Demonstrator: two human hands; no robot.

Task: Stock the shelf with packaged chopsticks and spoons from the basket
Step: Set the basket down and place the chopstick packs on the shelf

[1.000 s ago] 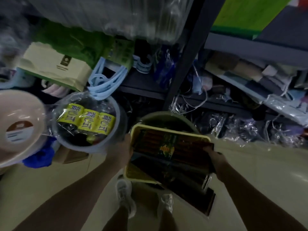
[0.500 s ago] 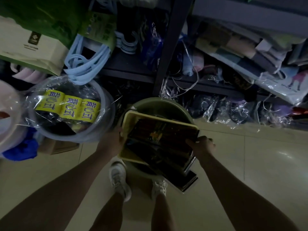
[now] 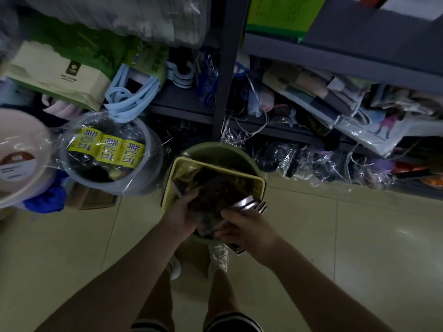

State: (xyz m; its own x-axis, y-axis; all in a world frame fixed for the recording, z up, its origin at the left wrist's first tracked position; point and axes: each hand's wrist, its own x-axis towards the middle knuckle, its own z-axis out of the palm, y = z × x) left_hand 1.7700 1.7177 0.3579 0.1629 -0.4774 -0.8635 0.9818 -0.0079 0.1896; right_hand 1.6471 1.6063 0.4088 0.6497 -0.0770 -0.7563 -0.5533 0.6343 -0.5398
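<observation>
Head view: your two hands close on a stack of dark packets (image 3: 215, 195) in a yellow basket (image 3: 260, 186), which sits on top of a green tub (image 3: 215, 150) on the tiled floor (image 3: 335, 248). Your left hand (image 3: 182, 213) curls its fingers around the stack's near-left edge; your right hand (image 3: 244, 227) clamps the near-right end, thumb over the top, where shiny metal handles (image 3: 251, 203) stick out past the basket's rim. What is printed on the packets is too dark to read. Left of the tub, a grey basin (image 3: 151, 149) wrapped in clear film holds three rolls with yellow labels (image 3: 106, 149), and a pale pink basin (image 3: 28, 164), also film-wrapped, shows at the frame's left edge. Behind them, the dark shelf (image 3: 224, 68) is crammed: blue hangers (image 3: 129, 97) spilling over its edge, a cream bag (image 3: 60, 73), and folded cloths in plastic (image 3: 311, 89) to the right. More crinkled bags (image 3: 311, 159) fill the space beneath. Your white shoes (image 3: 218, 259) stand just under the tub.
</observation>
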